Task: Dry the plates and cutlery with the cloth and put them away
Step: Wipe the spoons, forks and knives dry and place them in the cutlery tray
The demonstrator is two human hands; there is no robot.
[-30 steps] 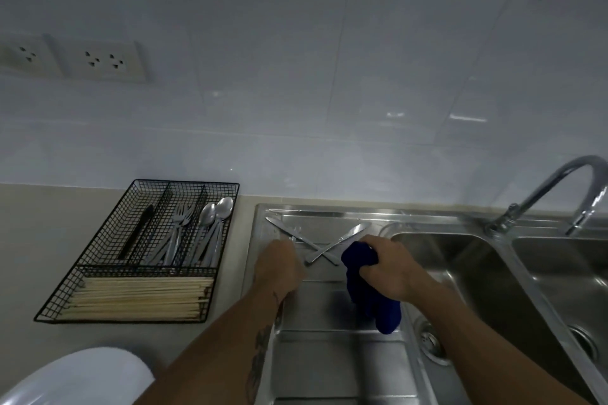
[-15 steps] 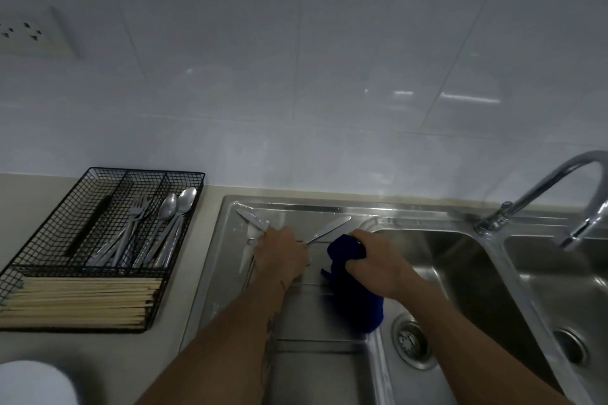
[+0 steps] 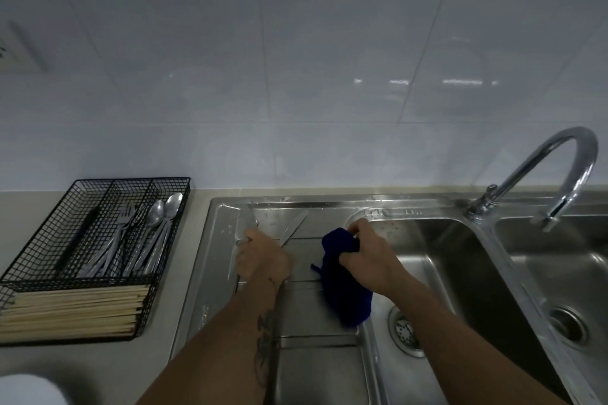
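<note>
A: Where was the cutlery still waiting to be dried?

B: On the ribbed steel draining board (image 3: 316, 322), at about eleven o'clock from its middle. Two flat steel table knives lay there; the left knife (image 3: 247, 219) pointed toward twelve, the right knife (image 3: 294, 226) slanted toward one o'clock. They seemed to cross under the left hand (image 3: 263, 258), though the hand hid the crossing.

A: And that hand?

B: It rested knuckles-up over the knife handles, fingers bent down onto them. I judged it was gathering one up, but whether it truly clamped a handle I could not tell.

A: The right hand?

B: The right hand (image 3: 370, 261) was closed around the top of a dark blue cloth (image 3: 345, 286), which hung bunched over the board's three o'clock edge, beside the steel sink basin (image 3: 460, 273). Held that near, probably so the knife could pass straight into it for wiping.

A: And the place for dried pieces?

B: A black wire-mesh cutlery tray (image 3: 49, 217) stood on the pale table (image 3: 164, 306) at nine o'clock, well apart from the knives. Steel forks (image 3: 126, 217) and steel spoons (image 3: 164, 207) lay in separate slots, bamboo chopsticks (image 3: 72, 309) across the near compartment. A white plate (image 3: 26, 390) showed at seven o'clock.
</note>
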